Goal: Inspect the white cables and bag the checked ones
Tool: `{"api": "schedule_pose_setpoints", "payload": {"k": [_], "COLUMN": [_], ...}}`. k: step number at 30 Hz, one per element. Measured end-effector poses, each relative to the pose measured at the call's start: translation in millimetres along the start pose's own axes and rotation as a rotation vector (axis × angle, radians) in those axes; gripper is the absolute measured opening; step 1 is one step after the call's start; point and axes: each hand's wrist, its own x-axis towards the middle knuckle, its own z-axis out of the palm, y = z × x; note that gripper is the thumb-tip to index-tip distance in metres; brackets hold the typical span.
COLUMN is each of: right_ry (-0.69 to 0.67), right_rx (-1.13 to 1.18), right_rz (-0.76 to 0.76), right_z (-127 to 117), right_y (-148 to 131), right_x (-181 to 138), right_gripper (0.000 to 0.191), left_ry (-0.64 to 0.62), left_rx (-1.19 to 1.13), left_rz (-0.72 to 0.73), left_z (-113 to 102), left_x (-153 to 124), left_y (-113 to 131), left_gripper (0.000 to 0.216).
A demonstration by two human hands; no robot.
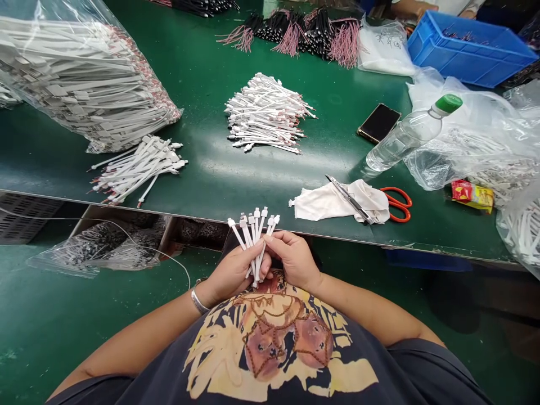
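Just off the table's front edge, a small fan of short white cables (252,225) with connector ends sticks up between my hands. My left hand (238,267) is closed around the lower part of this bunch. The thumb and fingertips of my right hand (295,256) pinch the cables on the bunch's right side. On the green table, a heap of similar white cables (268,115) lies straight ahead. A smaller loose pile of white cables (141,166) rests to the left, beside a big clear bag (97,79) packed with more of them.
A white cloth (320,201) bears a utility knife (349,199), with red-handled scissors (399,203) beside it. Farther right are a phone (379,122), a tilted water bottle (405,140), plastic bags and a blue bin (468,50). Black-and-pink wire bundles (295,34) lie at the back.
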Motion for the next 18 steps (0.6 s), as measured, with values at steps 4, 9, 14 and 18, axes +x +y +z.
{"api": "schedule_pose_setpoints", "payload": {"k": [4,9,14,18], "right_ry": [0.005,0.030,0.118,0.146], "right_rx": [0.025,0.022,-0.036,-0.071], "right_rz": [-0.011,-0.021,-0.023,-0.022], "right_z": [0.6,-0.5,-1.9,-3.1], "right_y": [2.4,6.2,7.7,7.6], "right_x": [1.1,0.9,0.6,0.1], "right_gripper": [0.019,0.022,0.026,0.026], "left_ry": [0.025,0.060,0.055,0.081], "left_rx": [-0.015,-0.020,-0.010,0.024], "left_rz": [-0.016,-0.030,-0.021,-0.006], "left_z": [1.1,2.4,0.5,0.0], "left_x": [-0.8,-0.5,0.5,1.2], "left_y": [0.2,-0.9,-3.3,-3.3], "left_gripper": [0.049,0.049,0.046,0.039]}}
